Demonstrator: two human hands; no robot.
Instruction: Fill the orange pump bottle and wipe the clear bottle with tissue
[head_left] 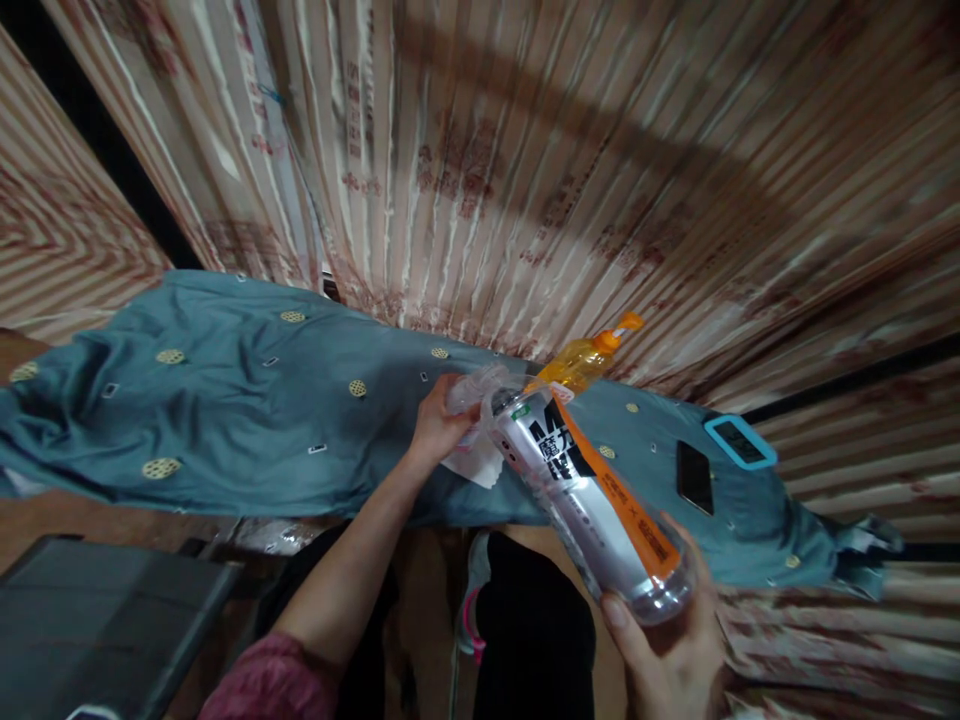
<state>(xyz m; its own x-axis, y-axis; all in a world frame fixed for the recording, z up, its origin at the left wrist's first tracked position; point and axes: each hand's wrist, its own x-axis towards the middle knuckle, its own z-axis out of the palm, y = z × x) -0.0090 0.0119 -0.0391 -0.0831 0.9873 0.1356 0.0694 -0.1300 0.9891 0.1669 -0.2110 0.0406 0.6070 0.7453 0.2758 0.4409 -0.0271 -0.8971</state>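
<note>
My right hand (667, 650) is wrapped around the base of a plastic bottle (585, 490) with a silver, black and orange label. The bottle slants, its base near me and its other end up and to the left. My left hand (441, 420) closes on a clear crumpled plastic piece (480, 385) at the bottle's far end; its exact kind is hard to make out. Below that hand a white paper piece (480, 468) shows above the cloth. Behind the bottle lies a yellow-orange bottle with a pump top (581, 362), partly hidden.
A teal patterned cloth (247, 410) covers the narrow table. On its right are a dark phone (694, 478) and a blue-framed digital clock (741, 442). Pleated printed curtains (465, 190) hang behind. A dark flat seat (105, 620) stands at lower left.
</note>
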